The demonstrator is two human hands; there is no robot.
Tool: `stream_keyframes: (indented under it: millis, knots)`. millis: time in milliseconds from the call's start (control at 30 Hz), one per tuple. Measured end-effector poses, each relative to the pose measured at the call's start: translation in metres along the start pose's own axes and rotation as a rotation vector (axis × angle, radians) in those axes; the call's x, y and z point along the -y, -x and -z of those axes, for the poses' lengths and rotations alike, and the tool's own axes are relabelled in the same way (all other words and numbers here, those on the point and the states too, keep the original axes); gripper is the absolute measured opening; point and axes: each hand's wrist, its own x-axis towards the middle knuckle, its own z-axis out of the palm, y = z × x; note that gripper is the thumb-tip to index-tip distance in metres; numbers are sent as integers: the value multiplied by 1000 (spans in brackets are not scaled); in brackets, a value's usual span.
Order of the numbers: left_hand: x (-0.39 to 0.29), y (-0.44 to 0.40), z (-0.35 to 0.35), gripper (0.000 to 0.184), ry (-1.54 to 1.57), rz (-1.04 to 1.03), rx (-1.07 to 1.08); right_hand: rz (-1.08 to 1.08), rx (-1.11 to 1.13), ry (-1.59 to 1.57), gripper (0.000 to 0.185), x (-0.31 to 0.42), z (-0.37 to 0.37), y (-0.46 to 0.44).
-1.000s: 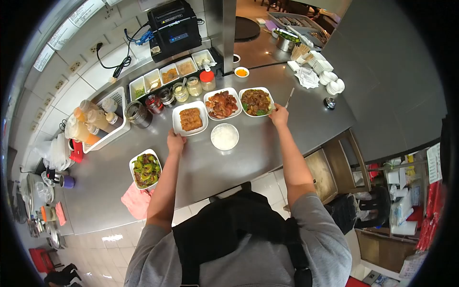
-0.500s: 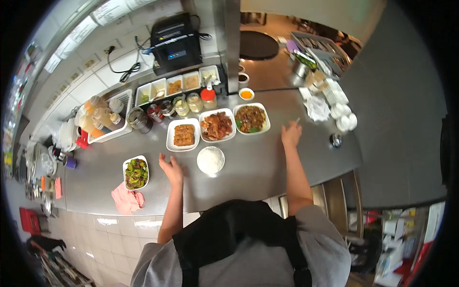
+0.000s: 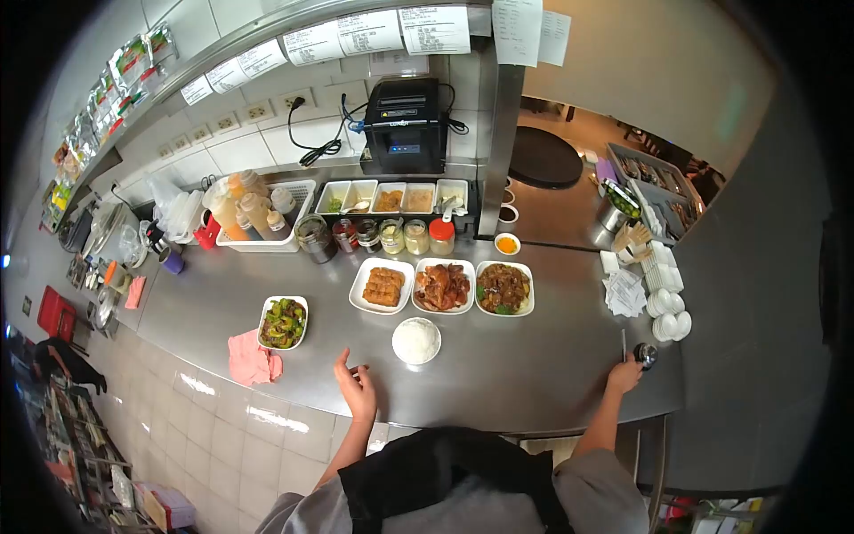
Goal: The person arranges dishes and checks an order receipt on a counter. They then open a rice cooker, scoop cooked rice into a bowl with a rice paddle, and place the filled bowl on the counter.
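Note:
My left hand point(image 3: 357, 390) is open above the steel counter, fingers apart and holding nothing. The bowl of white rice point(image 3: 416, 341) is just beyond it to the right. Over on the right, my right hand point(image 3: 625, 375) is closed around a slim pen point(image 3: 624, 342) that points up and away. Beside its fingers is a small shiny round thing, possibly a service bell point(image 3: 646, 355); I cannot tell whether they touch. Three white dishes stand in a row behind the rice: fried golden pieces point(image 3: 383, 287), glazed meat point(image 3: 443, 286) and a saucy meat dish with greens point(image 3: 504, 288).
A dish of green vegetables point(image 3: 284, 323) and a pink cloth point(image 3: 254, 359) lie at left. Jars point(image 3: 391, 237), a basket of sauce bottles point(image 3: 258, 214) and a black printer point(image 3: 404, 125) line the back. Paper slips point(image 3: 625, 292) and stacked white cups point(image 3: 669, 314) stand right.
My right hand has moved from beside the saucy meat dish to the round shiny thing, pen still in it. My left hand has drawn back toward me. The view has shifted.

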Motion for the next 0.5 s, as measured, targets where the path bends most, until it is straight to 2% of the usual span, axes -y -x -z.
stream_keyframes:
  millis: [67,233,267,300,367,400,467,500]
  knots:
    - [1,5,2,46,-7,-45,49,15,-90,-26,43,-22,0,6]
    - [-11,21,15,40,24,-233,196,-31,-243,-161,52,-12,35,67]
    - [-19,28,17,25,61,-231,195,-52,-279,-169,53,-14,35,86]
    - [-15,31,24,21,11,-300,241,-126,-266,-138,54,-14,38,106]
    - [-2,45,36,12,-78,-439,373,-158,-376,-116,57,-27,35,143]
    - [-15,55,41,13,-35,-369,394,-175,-478,-162,57,-29,39,162]
    - [-4,72,52,13,-19,-383,511,-267,-512,-357,54,-49,22,178]
    - [5,83,59,13,-9,-392,562,-294,-618,-461,53,-61,-1,185]
